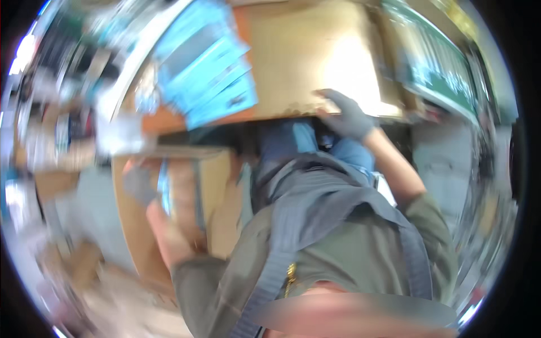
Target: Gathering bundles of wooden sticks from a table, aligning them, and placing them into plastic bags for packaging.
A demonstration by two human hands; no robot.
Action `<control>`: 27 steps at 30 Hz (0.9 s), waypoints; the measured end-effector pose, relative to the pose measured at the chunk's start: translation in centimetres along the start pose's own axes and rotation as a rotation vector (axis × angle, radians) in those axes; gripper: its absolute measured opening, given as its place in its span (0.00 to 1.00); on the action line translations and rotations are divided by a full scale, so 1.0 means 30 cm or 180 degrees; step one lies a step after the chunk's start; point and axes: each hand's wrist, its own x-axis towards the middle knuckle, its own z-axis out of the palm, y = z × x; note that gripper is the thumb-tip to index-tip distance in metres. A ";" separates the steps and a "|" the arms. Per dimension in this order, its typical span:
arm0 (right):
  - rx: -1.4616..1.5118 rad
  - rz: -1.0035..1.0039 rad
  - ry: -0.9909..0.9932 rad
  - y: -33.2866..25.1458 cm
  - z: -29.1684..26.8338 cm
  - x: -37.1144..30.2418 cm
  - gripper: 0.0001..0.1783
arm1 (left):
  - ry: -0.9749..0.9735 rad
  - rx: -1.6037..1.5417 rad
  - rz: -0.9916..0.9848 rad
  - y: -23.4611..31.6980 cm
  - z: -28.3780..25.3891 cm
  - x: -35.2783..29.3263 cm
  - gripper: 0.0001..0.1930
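Observation:
My right hand (350, 116), in a grey glove with bare fingertips, is at the front edge of a tan work surface (298, 56). Its fingers are apart and nothing shows in them. Off to my left, my left hand (140, 185), gloved in grey too, is over an open cardboard box (135, 236). Motion blur smears its fingers, so any grip is unclear. A shiny bluish strip (164, 188) shows beside that hand, within the box. Several light-blue flat packets or sheets (211, 79) lie overlapped on the left part of the work surface.
A clear, crumpled plastic item (147, 93) is left of the blue packets. At the far right stands a green-edged rack or tray (439, 73) with pale upright items. Blurred shelves with mixed goods (65, 124) line the left. A grey panel (442, 163) is at right.

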 end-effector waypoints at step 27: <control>-0.0998 0.0681 0.1512 0.811 -0.316 -0.057 0.41 | -0.1726 0.2149 0.3427 0.290 1.975 -0.343 0.31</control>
